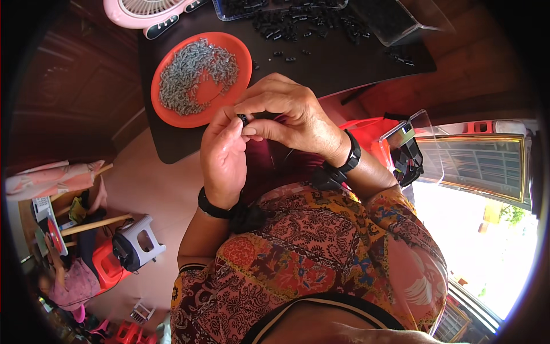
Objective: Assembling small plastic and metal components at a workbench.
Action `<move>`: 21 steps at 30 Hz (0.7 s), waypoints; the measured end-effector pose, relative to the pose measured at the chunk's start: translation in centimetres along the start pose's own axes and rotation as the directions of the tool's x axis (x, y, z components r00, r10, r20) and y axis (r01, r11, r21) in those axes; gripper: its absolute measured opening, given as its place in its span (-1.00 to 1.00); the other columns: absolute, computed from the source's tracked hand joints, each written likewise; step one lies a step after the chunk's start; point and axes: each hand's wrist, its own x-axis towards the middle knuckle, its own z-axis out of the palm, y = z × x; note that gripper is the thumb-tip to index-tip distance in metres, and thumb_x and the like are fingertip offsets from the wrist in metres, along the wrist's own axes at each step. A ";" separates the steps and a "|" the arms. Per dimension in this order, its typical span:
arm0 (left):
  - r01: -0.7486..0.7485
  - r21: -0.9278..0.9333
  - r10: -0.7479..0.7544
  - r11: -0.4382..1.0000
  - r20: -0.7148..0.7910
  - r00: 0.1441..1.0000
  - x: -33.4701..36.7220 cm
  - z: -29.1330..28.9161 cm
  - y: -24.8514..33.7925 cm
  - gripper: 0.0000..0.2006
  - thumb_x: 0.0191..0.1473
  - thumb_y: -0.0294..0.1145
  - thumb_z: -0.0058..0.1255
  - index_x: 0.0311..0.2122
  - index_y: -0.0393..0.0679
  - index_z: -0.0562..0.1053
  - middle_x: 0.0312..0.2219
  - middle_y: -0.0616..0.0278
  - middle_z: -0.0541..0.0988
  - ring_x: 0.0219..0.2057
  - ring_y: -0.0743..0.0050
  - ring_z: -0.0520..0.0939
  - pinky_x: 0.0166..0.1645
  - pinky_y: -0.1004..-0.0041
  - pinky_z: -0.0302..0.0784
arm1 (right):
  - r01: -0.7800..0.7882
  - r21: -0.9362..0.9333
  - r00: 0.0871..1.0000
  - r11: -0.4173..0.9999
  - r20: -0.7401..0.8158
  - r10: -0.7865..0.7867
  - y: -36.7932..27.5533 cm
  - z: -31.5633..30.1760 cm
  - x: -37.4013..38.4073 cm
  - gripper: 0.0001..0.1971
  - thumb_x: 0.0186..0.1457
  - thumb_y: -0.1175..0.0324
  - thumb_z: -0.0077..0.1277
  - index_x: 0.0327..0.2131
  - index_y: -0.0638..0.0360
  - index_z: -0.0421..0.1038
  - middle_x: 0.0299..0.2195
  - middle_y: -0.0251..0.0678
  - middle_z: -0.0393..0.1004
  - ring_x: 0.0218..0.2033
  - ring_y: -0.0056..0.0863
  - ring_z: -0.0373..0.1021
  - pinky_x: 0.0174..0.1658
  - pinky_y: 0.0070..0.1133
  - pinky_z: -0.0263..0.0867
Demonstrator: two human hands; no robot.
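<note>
My left hand (222,157) and my right hand (292,112) meet in front of me, just past the near edge of the table. Between their fingertips is a small black plastic piece (243,119), mostly covered by the fingers. The left thumb presses it from one side, and the right thumb and fingers pinch it from the other. Whether a second tiny part is in the grip cannot be seen. Just beyond the left hand sits a round orange-red plate (247,63), heaped with small silver metal springs (177,80).
More small black pieces (303,23) are piled at the far side of the dark table (338,69), a few lying loose. Clear plastic bins (389,28) and a pink fan (143,14) stand there. A grey-white stool (143,243) and another person (74,284) are at the lower left.
</note>
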 end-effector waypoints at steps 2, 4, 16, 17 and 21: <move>0.001 0.050 -0.001 0.999 0.008 1.000 -0.1 -0.1 0.0 -0.81 0.18 -0.32 -0.20 -0.27 -0.25 0.34 -0.37 0.29 0.41 -0.34 0.57 0.42 -0.19 0.51 0.31 | -0.043 -0.010 0.999 0.999 0.014 0.043 -0.2 0.0 -0.2 -0.65 -0.17 0.36 0.27 -0.21 0.12 0.55 -0.34 -0.34 0.52 -0.24 -0.39 0.41 -0.13 -0.47 0.33; 0.002 0.100 -0.004 0.995 0.017 1.000 -0.3 0.1 -0.1 -0.80 0.19 -0.32 -0.20 -0.27 -0.25 0.34 -0.38 0.28 0.41 -0.34 0.56 0.43 -0.19 0.50 0.32 | -0.028 -0.008 0.999 1.000 0.027 0.028 -0.1 -0.2 -0.4 -0.65 -0.17 0.35 0.28 -0.21 0.12 0.55 -0.33 -0.34 0.52 -0.23 -0.39 0.41 -0.13 -0.48 0.33; -0.030 0.198 0.028 0.980 0.013 1.000 -1.1 -0.2 0.2 -0.78 0.13 -0.32 -0.29 -0.32 -0.28 0.31 -0.43 0.15 0.35 -0.41 0.35 0.41 -0.23 0.41 0.33 | -0.241 -0.532 0.969 0.812 -0.175 0.173 5.6 -9.7 2.6 -0.84 -0.03 0.34 0.10 -0.34 0.11 0.56 -0.40 -0.27 0.54 -0.38 -0.32 0.48 -0.30 -0.48 0.40; -0.031 0.191 0.029 0.981 0.016 0.999 -1.2 -0.2 0.0 -0.78 0.13 -0.32 -0.29 -0.32 -0.28 0.31 -0.43 0.15 0.35 -0.41 0.35 0.41 -0.23 0.41 0.33 | -0.241 -0.538 0.969 0.807 -0.173 0.174 6.3 -10.7 2.3 -0.84 -0.03 0.34 0.10 -0.34 0.11 0.56 -0.40 -0.27 0.54 -0.38 -0.32 0.48 -0.30 -0.48 0.40; -0.053 0.167 0.050 0.985 0.024 0.998 -1.0 -0.4 -0.4 -0.79 0.12 -0.31 -0.29 -0.33 -0.26 0.30 -0.43 0.15 0.36 -0.41 0.34 0.42 -0.22 0.39 0.34 | -0.313 -0.618 0.927 0.721 -0.033 0.374 8.1 -11.6 1.3 -0.82 0.00 0.32 0.10 -0.29 0.12 0.54 -0.45 -0.31 0.52 -0.41 -0.44 0.46 -0.30 -0.56 0.36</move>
